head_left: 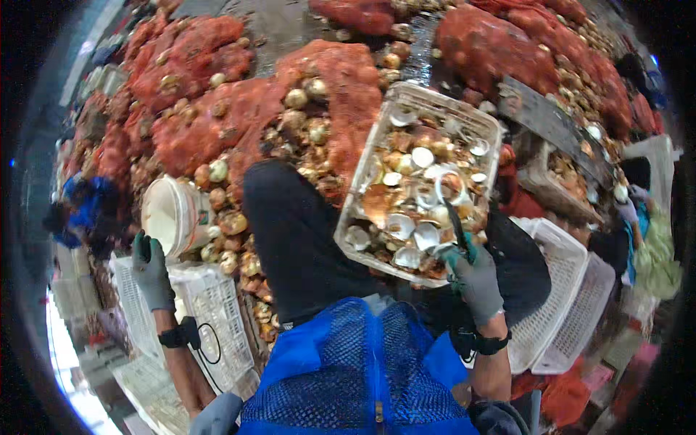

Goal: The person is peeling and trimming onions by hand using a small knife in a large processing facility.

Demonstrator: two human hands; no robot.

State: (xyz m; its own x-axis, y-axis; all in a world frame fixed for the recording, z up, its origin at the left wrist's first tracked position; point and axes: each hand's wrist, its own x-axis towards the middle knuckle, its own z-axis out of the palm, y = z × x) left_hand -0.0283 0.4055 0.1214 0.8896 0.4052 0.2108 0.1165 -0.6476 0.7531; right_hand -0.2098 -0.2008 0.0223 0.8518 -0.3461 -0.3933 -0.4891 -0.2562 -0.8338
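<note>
My right hand (477, 280), in a grey and green work glove, grips a knife (455, 222). Its dark blade points away from me over a shallow white plastic tub (343, 228) between my legs. Onion skins and pale cut onion pieces (401, 225) fill the tub. A white ring-shaped piece (450, 186) lies near the blade tip. Far to the left, my gloved left hand (151, 272) is stretched out with nothing visible in it. It is over a white perforated crate (209, 304), beside a tipped white bucket (163, 217) whose mouth faces left.
Red mesh sacks of onions (217, 117) are heaped ahead, with loose onions (231, 223) by my left leg. Stacked white baskets (554, 304) stand at right. A board (560, 122) crosses another tub (560, 163). Other people (89, 206) sit at both sides.
</note>
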